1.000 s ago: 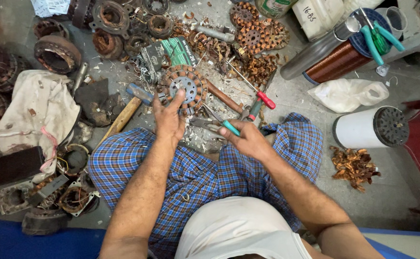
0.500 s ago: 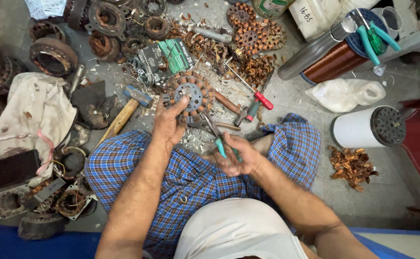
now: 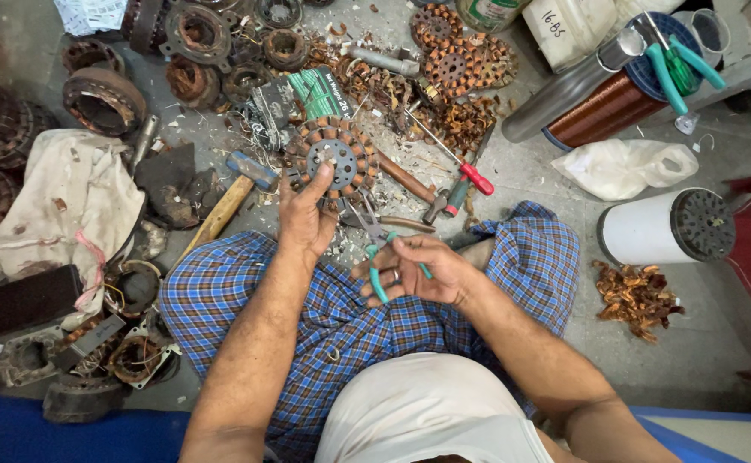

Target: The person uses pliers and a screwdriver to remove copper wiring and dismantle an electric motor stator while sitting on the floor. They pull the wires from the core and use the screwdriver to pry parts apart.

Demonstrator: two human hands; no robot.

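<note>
The stator (image 3: pixel 334 159) lay on the floor (image 3: pixel 547 171) just ahead of the person's knees, a round core with copper windings packed in the slots around its rim and a perforated metal hub in the middle. As far as could be seen, most of its coils were still seated, so the stripping looked barely started on this piece; beyond the stator, bare cores (image 3: pixel 453 64) and a heap of loose copper scraps (image 3: pixel 470 120) suggested other pieces were already finished. The left hand (image 3: pixel 305 219) was stretched forward from the knee, palm down, fingers spread and pressed on the near rim of the stator, steadying it rather than gripping it. The right hand (image 3: pixel 423 270) was drawn back over the lap, just right of the stator, fingers curled loosely round the green handles of the pliers (image 3: pixel 377 249), whose tip pointed toward the stator's near edge; whether the tip touched a winding could not be told. A hammer (image 3: pixel 230 197) lay just left of the stator, a red-handled screwdriver (image 3: pixel 457 167) just right.
</note>
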